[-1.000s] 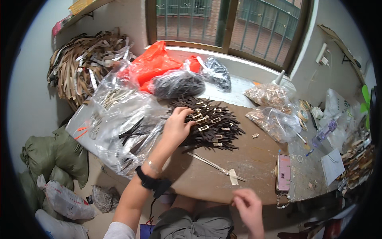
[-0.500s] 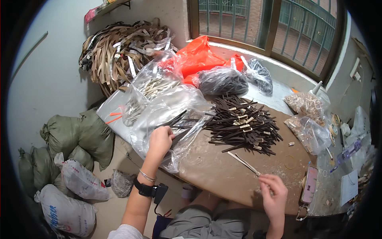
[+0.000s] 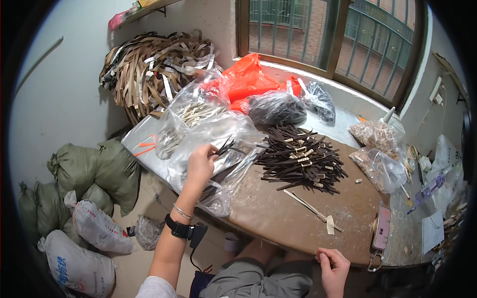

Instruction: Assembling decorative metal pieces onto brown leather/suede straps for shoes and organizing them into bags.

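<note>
My left hand [image 3: 201, 163] is closed on several dark strips [image 3: 227, 147], over a clear plastic bag [image 3: 196, 174] on the table's left side. My right hand [image 3: 334, 268] is at the table's front edge with its fingers curled in, and nothing shows in them. Beyond it lies a pale thin strap [image 3: 304, 202] with a glittery fitting and a small cream-coloured tab [image 3: 330, 225] at its near end. A heap of dark brown straps [image 3: 303, 158] with gold-coloured buckles fills the table's middle.
At the back are a red plastic bag [image 3: 251, 74] and a clear bag of dark material [image 3: 277, 108]. Bags of small fittings [image 3: 375, 169] and a phone [image 3: 382, 227] lie to the right. Green sacks [image 3: 117, 171] stand on the floor at left. A window [image 3: 330, 44] is behind.
My right hand has let go of the pale strap and drawn back to the table's edge. My left hand has moved up slightly and lifted dark strips.
</note>
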A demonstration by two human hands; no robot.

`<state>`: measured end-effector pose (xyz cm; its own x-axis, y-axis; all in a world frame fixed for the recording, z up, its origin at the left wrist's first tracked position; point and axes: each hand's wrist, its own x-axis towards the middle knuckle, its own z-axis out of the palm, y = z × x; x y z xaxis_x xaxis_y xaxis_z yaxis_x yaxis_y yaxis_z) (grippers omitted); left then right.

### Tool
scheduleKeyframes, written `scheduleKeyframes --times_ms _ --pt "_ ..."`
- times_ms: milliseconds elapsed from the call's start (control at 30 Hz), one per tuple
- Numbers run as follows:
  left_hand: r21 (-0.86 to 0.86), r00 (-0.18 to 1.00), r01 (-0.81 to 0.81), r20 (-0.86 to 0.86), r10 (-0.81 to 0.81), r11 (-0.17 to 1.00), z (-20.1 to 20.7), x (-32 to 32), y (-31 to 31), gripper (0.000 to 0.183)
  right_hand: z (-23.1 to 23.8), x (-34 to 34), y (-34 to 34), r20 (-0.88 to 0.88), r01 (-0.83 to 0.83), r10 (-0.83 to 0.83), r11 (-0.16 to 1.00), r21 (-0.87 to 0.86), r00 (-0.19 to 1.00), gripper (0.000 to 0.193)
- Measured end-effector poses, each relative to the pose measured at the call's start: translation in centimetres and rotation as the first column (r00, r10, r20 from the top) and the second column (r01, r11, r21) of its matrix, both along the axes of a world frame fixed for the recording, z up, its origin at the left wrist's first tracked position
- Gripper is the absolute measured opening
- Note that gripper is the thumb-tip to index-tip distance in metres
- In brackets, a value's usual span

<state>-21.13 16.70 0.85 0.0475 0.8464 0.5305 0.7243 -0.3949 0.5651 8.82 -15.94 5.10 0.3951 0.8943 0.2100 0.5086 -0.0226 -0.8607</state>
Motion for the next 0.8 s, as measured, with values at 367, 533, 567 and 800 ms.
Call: scheduleKeyframes --times_ms 367,533,567,800 --pt "-0.328 0.321 0.914 0.945 0.067 0.239 5.2 7.4 -17.2 0.023 0.4 -3.7 3.4 -0.753 -0.232 0.18 0.972 0.038 0.632 0.018" --pt "-0.255 0.254 0.967 0.961 0.114 -0.004 3.7 10.5 -21.4 0.023 -0.2 -2.1 3.4 -0.824 -0.142 0.178 0.983 0.119 0.537 0.015" --pt "-0.27 0.269 0.963 0.956 0.12 -0.009 3.5 10.6 -21.7 0.023 -0.1 -2.2 3.1 -0.796 -0.116 0.139 0.989 0.087 0.589 0.013" --pt "-0.308 0.301 0.951 0.942 0.147 0.023 2.2 10.8 -22.5 0.021 -1.3 -2.2 1.8 -0.774 -0.147 0.233 0.972 0.181 0.588 0.019"
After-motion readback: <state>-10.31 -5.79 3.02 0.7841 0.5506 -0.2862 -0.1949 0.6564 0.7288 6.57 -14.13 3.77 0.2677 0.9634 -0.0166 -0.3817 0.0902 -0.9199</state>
